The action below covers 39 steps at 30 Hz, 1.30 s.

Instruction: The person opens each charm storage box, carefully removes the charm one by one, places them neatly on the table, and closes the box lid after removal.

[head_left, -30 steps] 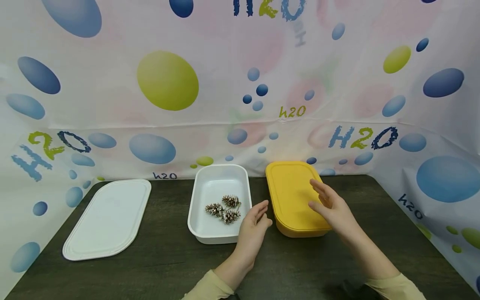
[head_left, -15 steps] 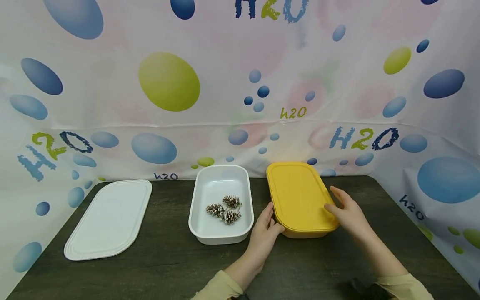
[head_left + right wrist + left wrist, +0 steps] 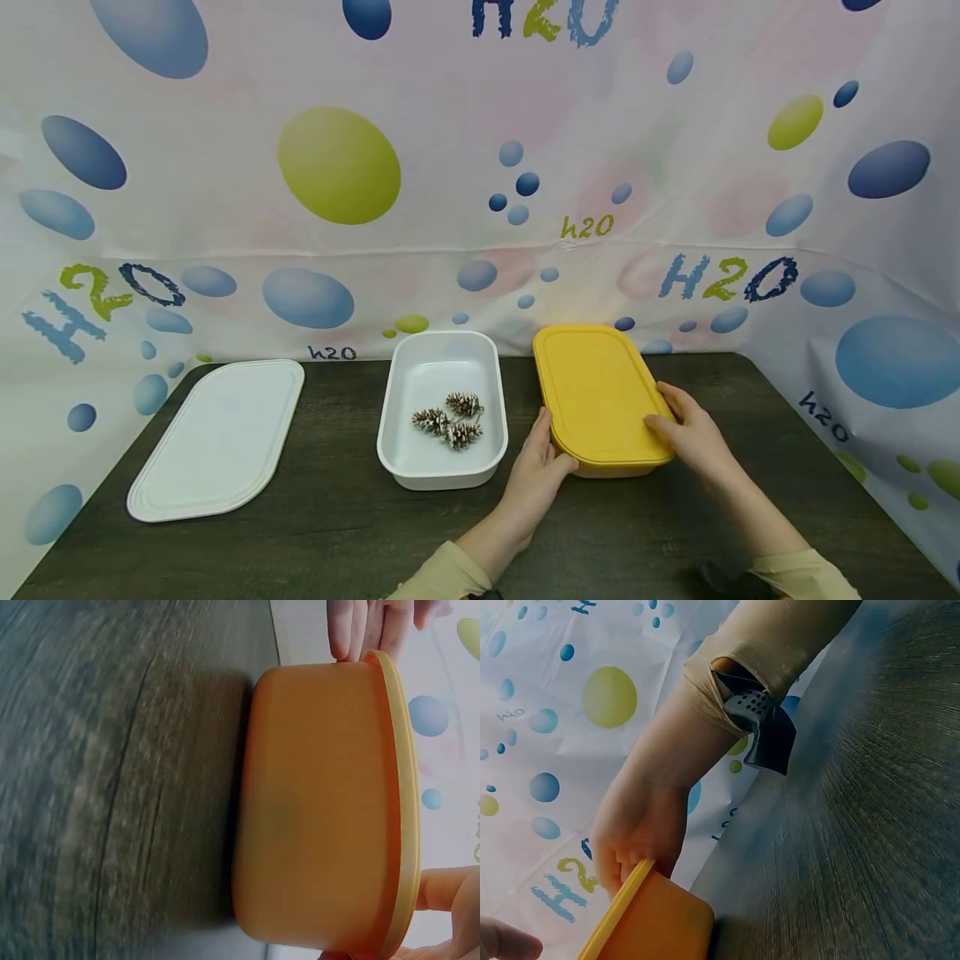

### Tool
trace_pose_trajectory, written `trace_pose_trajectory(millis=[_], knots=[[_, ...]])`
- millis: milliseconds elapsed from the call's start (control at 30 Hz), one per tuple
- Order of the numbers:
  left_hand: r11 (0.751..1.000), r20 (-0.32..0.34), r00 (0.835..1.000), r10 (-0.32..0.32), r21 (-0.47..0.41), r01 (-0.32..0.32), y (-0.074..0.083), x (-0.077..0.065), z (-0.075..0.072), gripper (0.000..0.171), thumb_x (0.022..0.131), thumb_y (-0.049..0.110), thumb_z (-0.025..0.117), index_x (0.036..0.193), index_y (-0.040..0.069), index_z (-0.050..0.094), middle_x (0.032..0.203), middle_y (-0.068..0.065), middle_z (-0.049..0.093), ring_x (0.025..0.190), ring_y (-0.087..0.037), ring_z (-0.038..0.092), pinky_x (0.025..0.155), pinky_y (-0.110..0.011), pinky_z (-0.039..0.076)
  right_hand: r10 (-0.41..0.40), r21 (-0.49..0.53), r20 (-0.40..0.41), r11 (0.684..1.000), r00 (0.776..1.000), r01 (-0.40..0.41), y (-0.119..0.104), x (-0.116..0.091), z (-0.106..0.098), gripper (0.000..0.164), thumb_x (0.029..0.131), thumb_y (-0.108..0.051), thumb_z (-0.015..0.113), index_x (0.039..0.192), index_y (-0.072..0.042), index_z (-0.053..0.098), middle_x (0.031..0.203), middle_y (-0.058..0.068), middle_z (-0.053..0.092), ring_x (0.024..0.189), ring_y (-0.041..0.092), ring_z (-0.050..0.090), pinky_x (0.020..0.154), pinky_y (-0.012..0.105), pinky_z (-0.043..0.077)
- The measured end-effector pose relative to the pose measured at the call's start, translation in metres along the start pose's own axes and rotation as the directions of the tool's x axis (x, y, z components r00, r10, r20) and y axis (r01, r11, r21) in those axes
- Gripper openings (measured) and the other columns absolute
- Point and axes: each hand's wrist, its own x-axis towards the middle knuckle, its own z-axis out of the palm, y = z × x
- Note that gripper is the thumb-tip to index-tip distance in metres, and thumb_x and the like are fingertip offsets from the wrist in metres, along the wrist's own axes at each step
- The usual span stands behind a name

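A yellow food container with its lid on stands on the dark table. My left hand is at its left side in the head view, fingers along the wall and thumb at the front left corner of the lid. My right hand grips the opposite edge, thumb over the lid's rim and fingers down the side. In the right wrist view the container's front wall lies between both hands. A white open container beside it holds several snow-tipped pine cones.
A white lid lies flat at the left of the table. Behind everything hangs a white curtain with coloured dots and H2O lettering.
Both hands have come to the yellow container's sides. The left moved right to reach its wall; the right shifted outward from above the lid, then settled on the edge.
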Motion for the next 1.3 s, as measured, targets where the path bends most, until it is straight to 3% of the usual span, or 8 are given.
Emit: trace_pose_trajectory(millis=[467,1100,1167,1300], knots=[[0.997,0.048,0.996,0.082,-0.016,-0.081,-0.005,0.002,-0.004,0.072,0.083,-0.012,0.042,0.15,-0.004,0.016,0.157,-0.017,0.008,0.142,-0.031,0.01,0.113,-0.041,0.014,-0.03,-0.003,-0.061,1.0,0.998,0.03,0.0,0.001,0.002,0.078,0.095,-0.027,0.061,0.15,0.004,0.014,0.152,0.029,0.017,0.138,0.043,0.019,0.108,0.057,0.024],[0.998,0.02,0.998,0.055,0.002,-0.055,0.0,-0.002,-0.003,0.074,0.082,-0.009,0.045,0.15,-0.002,0.017,0.156,-0.017,0.013,0.142,-0.03,0.012,0.114,-0.042,0.014,-0.055,0.065,-0.123,0.996,0.991,0.063,-0.005,0.0,0.0,0.082,0.093,-0.029,0.064,0.152,-0.001,0.014,0.154,0.023,0.018,0.138,0.039,0.024,0.107,0.053,0.029],[0.998,0.014,0.998,0.058,-0.006,-0.057,0.001,-0.003,-0.002,0.074,0.082,-0.009,0.045,0.15,-0.003,0.017,0.156,-0.018,0.014,0.142,-0.031,0.013,0.114,-0.042,0.015,-0.061,0.058,-0.14,0.996,0.988,0.07,-0.007,-0.001,-0.001,0.081,0.093,-0.03,0.064,0.152,-0.002,0.015,0.154,0.022,0.02,0.137,0.038,0.027,0.107,0.046,0.033],[0.996,-0.003,0.997,0.081,-0.024,-0.081,0.001,-0.003,-0.002,0.075,0.081,-0.01,0.044,0.15,-0.004,0.015,0.155,-0.02,0.013,0.142,-0.031,0.012,0.114,-0.042,0.014,-0.09,0.087,-0.173,0.99,0.981,0.107,-0.011,-0.003,-0.001,0.079,0.093,-0.029,0.064,0.152,-0.005,0.018,0.153,0.019,0.024,0.135,0.035,0.031,0.094,0.016,0.042]])
